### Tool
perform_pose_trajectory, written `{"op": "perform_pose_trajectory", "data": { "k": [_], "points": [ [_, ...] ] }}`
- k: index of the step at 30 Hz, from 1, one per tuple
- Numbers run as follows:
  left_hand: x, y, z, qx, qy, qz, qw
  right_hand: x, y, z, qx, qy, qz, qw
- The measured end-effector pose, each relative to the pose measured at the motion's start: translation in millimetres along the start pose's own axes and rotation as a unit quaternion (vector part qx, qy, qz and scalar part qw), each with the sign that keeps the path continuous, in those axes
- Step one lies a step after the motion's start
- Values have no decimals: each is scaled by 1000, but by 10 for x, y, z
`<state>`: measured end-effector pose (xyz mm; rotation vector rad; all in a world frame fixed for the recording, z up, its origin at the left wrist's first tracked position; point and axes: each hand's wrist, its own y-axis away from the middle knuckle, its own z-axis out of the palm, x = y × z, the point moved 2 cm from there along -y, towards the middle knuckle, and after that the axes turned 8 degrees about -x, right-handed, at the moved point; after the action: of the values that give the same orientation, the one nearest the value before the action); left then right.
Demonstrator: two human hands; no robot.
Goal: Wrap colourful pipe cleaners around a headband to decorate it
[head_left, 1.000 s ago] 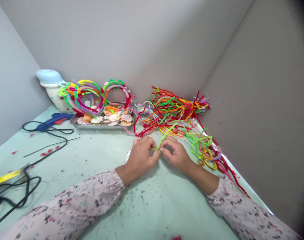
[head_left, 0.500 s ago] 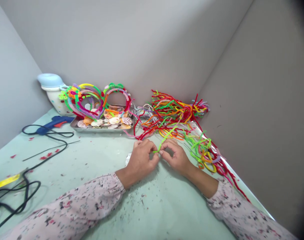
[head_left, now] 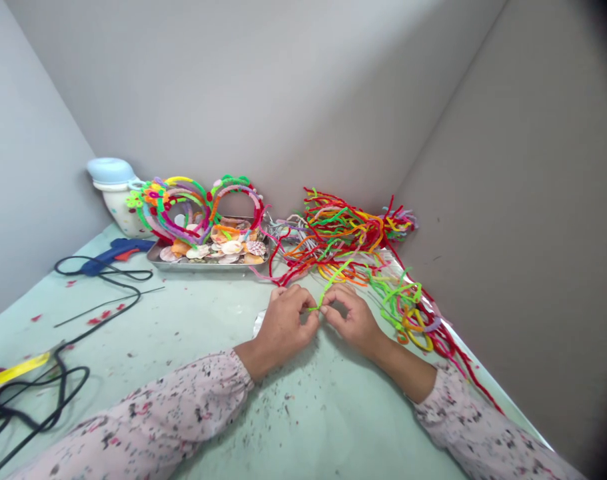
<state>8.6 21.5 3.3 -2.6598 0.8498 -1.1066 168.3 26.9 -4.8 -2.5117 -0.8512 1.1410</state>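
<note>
Between my two hands is a bright green pipe cleaner, bent near its lower end, with its longer part rising up and to the right. My left hand pinches the short end between thumb and forefinger. From the other side, my right hand grips it close to the bend, thumb against forefinger. The fingertips of both hands almost meet. A small crumpled silvery piece lies partly hidden behind my left hand.
A metal tray holds seashells, with colourful fuzzy headbands on top. A heap of pipe cleaners lies behind my hands, cut green pieces to the right. At left are a blue glue gun, black cable and a white bottle.
The view has shifted slightly, so the things on the table appear a little lower and further right. Both hands keep hold of the green pipe cleaner, their fingertips now closer together.
</note>
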Motion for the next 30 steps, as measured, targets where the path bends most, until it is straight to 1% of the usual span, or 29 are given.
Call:
{"op": "perform_pose_trajectory", "data": {
  "k": [6,13,15,17,19,21,22,23,24,26,27,28,30],
  "points": [
    [37,18,-45,6,15,36,999,-2,-6,-39,-6,-30,0,1000],
    [34,8,-46,-3,14,41,999,-32,-14,-34,-14,-31,-2,999],
    [49,12,-64,7,16,44,999,-42,-7,-32,-9,-41,6,999],
    [64,19,-105,41,25,45,998,-34,3,-40,7,-59,25,998],
    [59,26,-161,103,40,33,993,-3,14,-58,41,-84,47,995],
    [23,28,-204,168,64,1,984,40,25,-83,88,-106,66,988],
    [-6,24,-208,180,88,-21,979,58,31,-94,110,-113,73,985],
    [-37,13,-194,165,123,-45,978,68,36,-102,127,-115,75,982],
    [-66,0,-163,125,166,-65,976,69,42,-106,138,-113,72,981],
    [-106,-25,-76,23,258,-98,961,39,52,-106,135,-94,51,985],
    [-115,-33,-35,-15,303,-107,947,13,58,-102,124,-79,38,988],
    [-120,-39,-1,-38,347,-116,930,-18,62,-96,106,-61,18,992],
    [-127,-49,50,-63,419,-143,894,-76,70,-83,69,-25,-16,997]
  ]
}}
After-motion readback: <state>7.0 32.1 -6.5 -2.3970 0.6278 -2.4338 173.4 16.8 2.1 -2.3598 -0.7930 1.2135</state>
